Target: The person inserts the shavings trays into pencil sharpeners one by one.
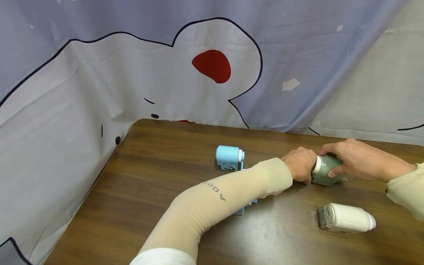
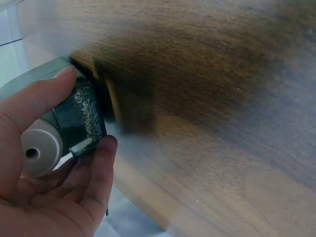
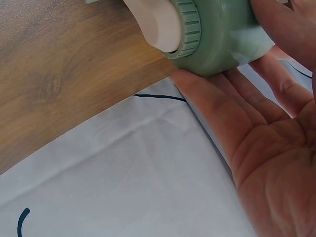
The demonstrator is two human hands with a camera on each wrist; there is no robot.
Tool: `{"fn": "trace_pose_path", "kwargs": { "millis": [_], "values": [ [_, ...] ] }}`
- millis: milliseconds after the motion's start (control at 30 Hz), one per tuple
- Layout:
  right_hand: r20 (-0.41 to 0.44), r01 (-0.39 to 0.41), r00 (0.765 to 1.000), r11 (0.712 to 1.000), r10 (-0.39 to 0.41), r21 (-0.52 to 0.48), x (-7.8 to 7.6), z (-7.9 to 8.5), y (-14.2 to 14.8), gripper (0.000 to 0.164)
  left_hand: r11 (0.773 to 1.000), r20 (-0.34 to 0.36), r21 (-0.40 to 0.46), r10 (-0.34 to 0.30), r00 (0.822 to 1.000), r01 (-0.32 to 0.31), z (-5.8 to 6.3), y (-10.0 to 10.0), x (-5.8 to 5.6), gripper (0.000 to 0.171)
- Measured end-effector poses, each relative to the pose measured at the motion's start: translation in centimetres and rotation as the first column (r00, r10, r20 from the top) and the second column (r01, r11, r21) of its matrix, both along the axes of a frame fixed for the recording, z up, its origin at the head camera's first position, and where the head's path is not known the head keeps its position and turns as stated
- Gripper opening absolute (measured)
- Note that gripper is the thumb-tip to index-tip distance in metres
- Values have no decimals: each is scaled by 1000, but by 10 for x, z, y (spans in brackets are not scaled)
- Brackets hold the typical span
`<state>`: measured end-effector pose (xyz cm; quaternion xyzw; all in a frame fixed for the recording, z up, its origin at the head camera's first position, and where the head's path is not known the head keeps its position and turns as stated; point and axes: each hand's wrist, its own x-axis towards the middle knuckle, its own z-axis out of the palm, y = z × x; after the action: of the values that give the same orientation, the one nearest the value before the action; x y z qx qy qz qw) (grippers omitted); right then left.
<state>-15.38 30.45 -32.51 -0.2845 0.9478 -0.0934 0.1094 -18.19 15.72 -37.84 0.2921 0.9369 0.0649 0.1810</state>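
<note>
A green pencil sharpener (image 1: 328,170) is between my two hands at the right of the table. My left hand (image 1: 299,163) pinches its front end, thumb on one side and fingers on the other. In the left wrist view, pencil shavings show inside its see-through drawer (image 2: 86,116), beside a white round collar (image 2: 42,148) with a hole. My right hand (image 1: 359,158) grips the sharpener's body from the other side. The right wrist view shows its pale crank handle (image 3: 157,24) and ribbed green ring. Part of the body is hidden behind the fingers.
A white sharpener (image 1: 347,218) lies nearer me on the wooden table (image 1: 149,176). A light blue sharpener (image 1: 227,156) with a panda picture stands beyond my left forearm, which partly covers another blue object (image 1: 240,211). A printed curtain (image 1: 149,73) hangs along the table's far and left edges.
</note>
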Motion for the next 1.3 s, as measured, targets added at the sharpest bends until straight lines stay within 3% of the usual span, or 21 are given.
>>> {"fn": "trace_pose_path", "kwargs": {
  "millis": [233,1100,1300],
  "values": [
    [-13,-17,1000,1000,17,-9,0,-1,0,54,1000,-13,11,27,1000,-27,0,0,1,66],
    [-25,-27,999,999,27,-16,-1,-1,-4,56,996,-32,75,50,998,-47,-3,3,1,72],
    [-42,-32,999,999,32,-19,0,-4,-4,56,997,-7,69,40,999,-40,-3,1,2,76]
  ]
}}
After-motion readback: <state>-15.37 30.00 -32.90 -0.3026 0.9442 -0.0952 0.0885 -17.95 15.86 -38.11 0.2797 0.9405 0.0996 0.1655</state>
